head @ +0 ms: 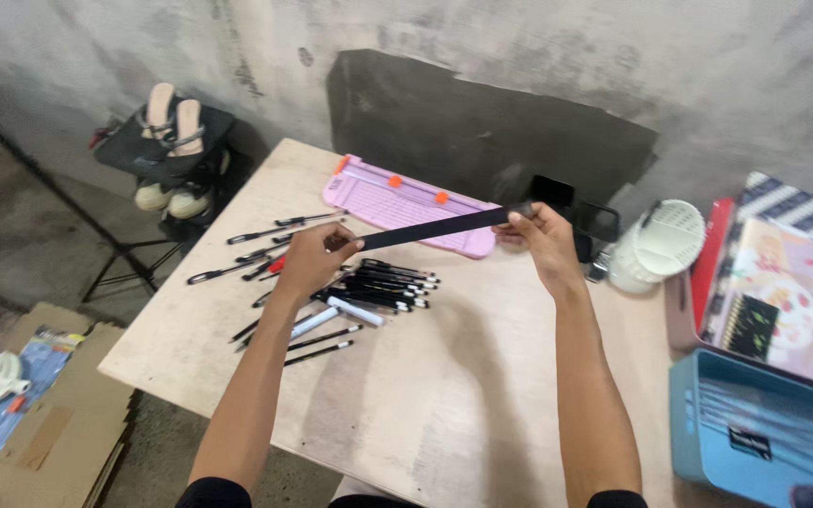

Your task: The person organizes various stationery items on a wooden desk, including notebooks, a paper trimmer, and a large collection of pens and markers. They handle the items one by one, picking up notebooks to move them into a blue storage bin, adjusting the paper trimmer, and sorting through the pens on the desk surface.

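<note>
Starting at the far left, flattened cardboard is lying on the floor with a blue packaged item on it, and a black stand is carrying a pair of pale sandals, all parked well away from the work. Coming onto the wooden table, black pens are lying scattered and partly bunched just under the person's arm, so they are sitting within easy reach.

The left hand is hovering above those pens, fingers curled narrow and pinching the near end of a long black strip. The strip is running taut through the air above the table, slanting up toward the right, and it looks as though both ends are being pulled to keep it straight. Behind it a pink paper trimmer is lying flat near the wall.

The right hand is gripping the strip's far end, fingers closed around it. Further right a white round basket is tipping on its side, then patterned books and a blue box are crowding the table's edge.
</note>
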